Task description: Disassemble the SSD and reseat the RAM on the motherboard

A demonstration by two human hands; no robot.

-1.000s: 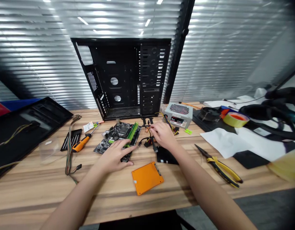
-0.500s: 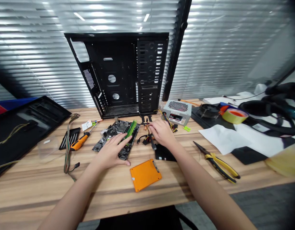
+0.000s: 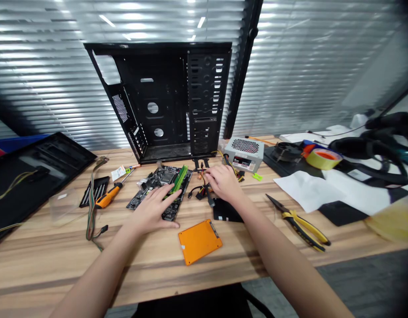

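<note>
My left hand [image 3: 150, 210] lies spread over the lower part of a motherboard [image 3: 160, 176], its fingers touching the board near the green RAM modules [image 3: 180, 179]. My right hand [image 3: 224, 183] is curled down over a bundle of power cables [image 3: 202, 192], close to a black connector [image 3: 209, 199]. Whether those fingers grip a cable is hidden. In front of the hands lie an orange SSD [image 3: 200, 241] and a black drive plate [image 3: 225, 211].
An open black PC case [image 3: 160, 99] stands behind the board, with a silver power supply [image 3: 243, 154] to its right. On the table are an orange screwdriver [image 3: 107, 197], a bit set [image 3: 95, 191], yellow-handled pliers [image 3: 299, 227], tape [image 3: 323, 159] and a black side panel [image 3: 41, 176].
The whole scene drifts slightly left and up in view as my head shifts. Both hands stay at the board and cables, and nothing is visibly picked up or let go.
</note>
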